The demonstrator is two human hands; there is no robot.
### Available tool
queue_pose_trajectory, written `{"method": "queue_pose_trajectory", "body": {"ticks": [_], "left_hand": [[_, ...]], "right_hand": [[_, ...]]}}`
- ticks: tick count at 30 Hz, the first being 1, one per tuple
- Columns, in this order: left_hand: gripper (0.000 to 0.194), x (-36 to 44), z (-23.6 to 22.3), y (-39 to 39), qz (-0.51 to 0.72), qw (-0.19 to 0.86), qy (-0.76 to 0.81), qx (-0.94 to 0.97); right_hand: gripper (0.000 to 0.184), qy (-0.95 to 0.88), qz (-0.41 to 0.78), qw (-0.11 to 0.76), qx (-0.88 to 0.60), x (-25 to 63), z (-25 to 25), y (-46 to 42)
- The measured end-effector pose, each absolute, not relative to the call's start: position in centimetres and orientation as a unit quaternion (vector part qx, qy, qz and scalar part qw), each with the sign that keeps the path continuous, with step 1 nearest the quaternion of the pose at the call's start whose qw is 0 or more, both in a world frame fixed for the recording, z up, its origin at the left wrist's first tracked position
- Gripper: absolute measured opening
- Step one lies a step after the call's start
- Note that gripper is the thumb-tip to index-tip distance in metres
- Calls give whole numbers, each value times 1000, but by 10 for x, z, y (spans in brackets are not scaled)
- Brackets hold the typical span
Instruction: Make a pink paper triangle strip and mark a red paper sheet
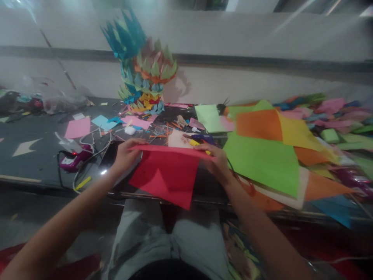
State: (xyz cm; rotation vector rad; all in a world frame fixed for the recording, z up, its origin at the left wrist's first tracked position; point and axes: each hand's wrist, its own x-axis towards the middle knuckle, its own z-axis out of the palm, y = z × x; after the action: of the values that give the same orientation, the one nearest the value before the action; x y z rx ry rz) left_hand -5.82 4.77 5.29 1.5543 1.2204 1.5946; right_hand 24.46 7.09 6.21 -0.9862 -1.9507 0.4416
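A sheet of red paper (166,177) stretches between my two hands at the table's front edge, its top edge folded over in a narrow strip. My left hand (128,153) grips the upper left corner, fingers closed on it. At the upper right corner my right hand (215,157) pinches the same strip. The paper's lower corner hangs past the table edge above my lap. Just behind the right hand lies a dark blue and yellow tool (201,140), partly covered by the fingers; its kind is unclear. A dark shiny flat object (109,155) sits beside my left wrist.
Green sheets (262,163) and orange sheets (259,126) are piled on the right. A purple power strip (75,159) with cables lies left. Behind stands a tall folded-paper construction (142,77). Pink paper (78,127) and scraps litter the dark table (32,167).
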Motion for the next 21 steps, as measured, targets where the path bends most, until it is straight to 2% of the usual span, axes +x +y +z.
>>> {"method": "queue_pose_trajectory", "body": {"ticks": [2,5,7,11,14,17,19,21], "left_hand": [[16,-69,51,50,506,231,461,691],[17,-83,47,53,362,143,436,812],[26,-89,43,52,271,104,420,860],[38,-94,38,45,134,57,400,905],[41,-88,40,37,84,19,416,905],[34,-71,43,24,78,-18,451,889],[32,-54,41,13,89,-20,447,890],[39,-39,35,3,94,-2,428,899]], "right_hand": [[25,-842,104,389,-359,251,62,74],[30,-925,11,263,-274,259,58,76],[33,-959,-22,190,-210,261,54,72],[34,-983,-42,111,-139,259,50,59],[33,-987,-50,72,-138,257,47,49],[34,-988,-35,55,-143,256,42,45],[37,-987,-15,55,-147,256,38,44],[40,-987,1,56,-152,257,34,45]]}}
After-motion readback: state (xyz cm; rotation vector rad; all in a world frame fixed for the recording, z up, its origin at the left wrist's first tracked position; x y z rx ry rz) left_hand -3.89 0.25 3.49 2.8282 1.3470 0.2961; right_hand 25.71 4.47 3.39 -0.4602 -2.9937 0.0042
